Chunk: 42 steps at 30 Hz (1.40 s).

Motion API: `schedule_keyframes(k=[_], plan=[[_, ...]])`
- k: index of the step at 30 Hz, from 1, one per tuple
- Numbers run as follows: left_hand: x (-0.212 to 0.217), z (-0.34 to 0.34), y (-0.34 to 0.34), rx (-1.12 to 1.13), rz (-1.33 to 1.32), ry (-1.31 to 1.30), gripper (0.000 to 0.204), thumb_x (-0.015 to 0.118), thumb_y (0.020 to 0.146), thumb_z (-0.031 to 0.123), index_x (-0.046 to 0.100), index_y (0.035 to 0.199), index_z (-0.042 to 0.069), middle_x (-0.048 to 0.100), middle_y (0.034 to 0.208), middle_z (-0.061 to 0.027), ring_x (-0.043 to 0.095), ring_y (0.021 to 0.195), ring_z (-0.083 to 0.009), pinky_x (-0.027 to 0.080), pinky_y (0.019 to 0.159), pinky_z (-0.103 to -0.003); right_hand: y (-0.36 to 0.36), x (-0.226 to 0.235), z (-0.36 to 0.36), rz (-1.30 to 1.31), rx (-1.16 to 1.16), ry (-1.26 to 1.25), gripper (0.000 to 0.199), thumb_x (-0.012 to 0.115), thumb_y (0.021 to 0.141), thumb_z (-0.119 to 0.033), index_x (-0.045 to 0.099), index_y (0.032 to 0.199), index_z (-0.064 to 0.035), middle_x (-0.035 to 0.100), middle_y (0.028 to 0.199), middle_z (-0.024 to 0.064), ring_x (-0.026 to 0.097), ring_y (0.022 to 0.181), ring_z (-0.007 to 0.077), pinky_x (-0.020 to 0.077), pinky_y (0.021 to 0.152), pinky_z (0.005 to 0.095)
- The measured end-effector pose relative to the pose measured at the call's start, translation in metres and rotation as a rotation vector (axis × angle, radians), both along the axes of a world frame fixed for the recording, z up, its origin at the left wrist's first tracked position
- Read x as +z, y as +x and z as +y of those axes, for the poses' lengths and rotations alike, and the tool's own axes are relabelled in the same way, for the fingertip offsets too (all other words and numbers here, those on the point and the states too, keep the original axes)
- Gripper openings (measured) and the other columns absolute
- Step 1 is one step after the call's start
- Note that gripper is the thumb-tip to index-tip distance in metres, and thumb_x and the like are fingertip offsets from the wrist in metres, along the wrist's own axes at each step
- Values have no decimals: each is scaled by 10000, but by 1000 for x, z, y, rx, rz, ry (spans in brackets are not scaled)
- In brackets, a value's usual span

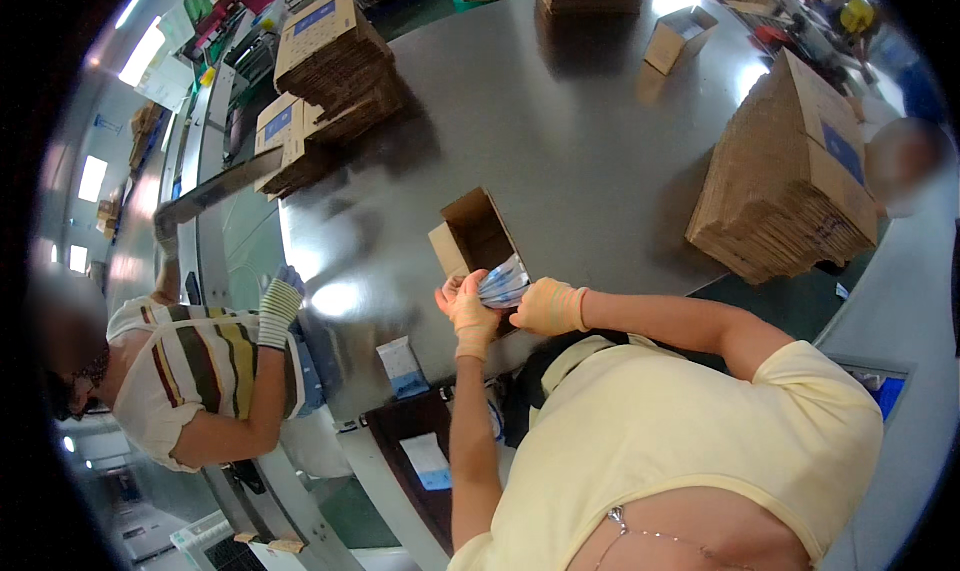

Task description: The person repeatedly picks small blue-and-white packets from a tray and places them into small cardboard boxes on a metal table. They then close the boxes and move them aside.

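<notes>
Nearest my view, a lower packet (427, 461) lies on a brown board (395, 423) beside the near edge of the surface (580, 141). A loose packet (402, 368) rests on the metal just inside that edge, to the left of both forearms.

Next I find the hands, both gloved. The left hand (470, 316) pinches the left side of a bunch of blue-and-white packets (505, 283) with its fingers. The right hand (546, 307) meets the bunch at its lower right, fingers curled; I cannot tell whether they grip it. The bunch sits at the near end of an open box (480, 226), partly covering its mouth. Its visible part slants from the left hand up and to the right, and I read its long axis that way, though the fingers hide one end. The box runs lengthwise away from me, leaning left, its mouth up and a flap out to the left.

To the left I have bare metal as far as the side edge, where a co-worker's striped glove (279, 312) hovers. Beyond the box, a broad open stretch gives me room between the right stack (785, 181) and the left stack (335, 56) of flattened cartons. A small box (680, 39) stands near the far edge.
</notes>
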<state>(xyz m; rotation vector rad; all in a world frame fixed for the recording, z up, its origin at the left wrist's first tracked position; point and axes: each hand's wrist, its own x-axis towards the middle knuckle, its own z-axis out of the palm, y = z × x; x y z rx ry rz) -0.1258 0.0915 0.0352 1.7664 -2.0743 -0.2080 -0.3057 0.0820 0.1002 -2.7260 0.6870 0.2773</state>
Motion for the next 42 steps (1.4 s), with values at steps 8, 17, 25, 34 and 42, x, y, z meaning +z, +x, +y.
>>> schedule_keyframes(k=[8,17,25,34,42], plan=[[93,-35,4,-287,-227,362,642,684,727,412,512,1283,141,605,1226,-46,487,1206,-284,361,964,-478,-6,-5,1,-1,-20,5,138,543,847,-156,640,919,-91,672,778,124,672,734,310,527,623,428],[42,-63,-63,-181,-323,774,255,544,855,249,728,943,96,697,1006,-127,661,983,-260,513,812,-391,-11,-19,-4,-124,-60,-100,132,571,800,-128,672,886,-121,667,764,105,663,685,282,532,582,389],[39,84,-1,375,300,-154,160,643,765,142,649,923,119,614,978,-82,574,963,-295,433,865,-422,0,-7,-9,-14,-70,-35,74,634,749,-123,648,813,-88,648,729,117,648,664,320,531,578,420],[85,408,151,1295,-166,716,165,610,807,204,700,935,153,668,970,-114,616,963,-322,496,820,-431,-2,-10,-5,-52,-54,-35,135,682,764,-167,603,845,-95,629,861,84,613,870,292,508,730,424],[47,440,126,1291,-3,1102,467,848,586,229,665,1004,132,636,1094,-152,614,990,-324,484,862,-417,0,-3,-6,-22,-53,-34,95,651,776,-155,600,832,-98,628,831,78,619,829,288,514,696,421]])
